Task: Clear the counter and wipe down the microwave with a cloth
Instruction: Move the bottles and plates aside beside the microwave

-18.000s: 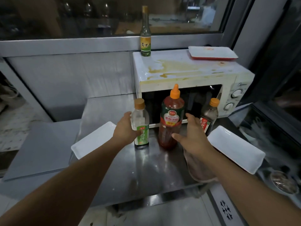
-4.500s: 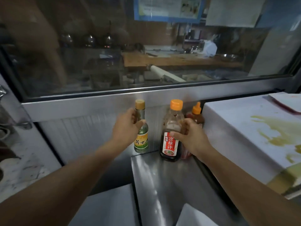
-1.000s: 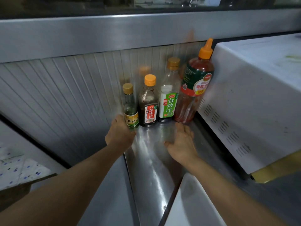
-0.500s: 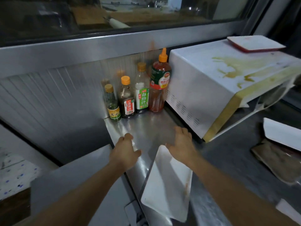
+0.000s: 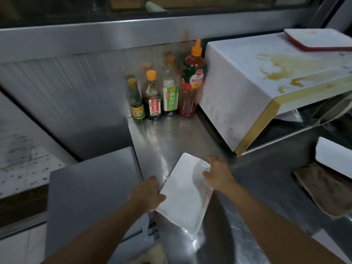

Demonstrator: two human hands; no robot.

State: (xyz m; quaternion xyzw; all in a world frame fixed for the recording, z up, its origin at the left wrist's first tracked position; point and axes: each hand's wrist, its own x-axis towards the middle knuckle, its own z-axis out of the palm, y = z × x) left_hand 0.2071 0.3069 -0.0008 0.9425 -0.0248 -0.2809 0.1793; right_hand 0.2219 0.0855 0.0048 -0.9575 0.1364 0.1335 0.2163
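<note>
We stand in a working kitchen, likely a commercial one: a stainless steel counter [image 5: 171, 138] against a ribbed metal wall [image 5: 76, 88], sauce bottles [image 5: 165, 92] lined up beside a stained microwave [image 5: 253, 82], and white trays [image 5: 184, 193] about.

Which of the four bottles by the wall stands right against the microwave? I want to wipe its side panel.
The tall red sauce bottle with the pointed orange nozzle, rightmost in the row; it stands against the microwave. The other three have flat caps and stand further left.
</note>
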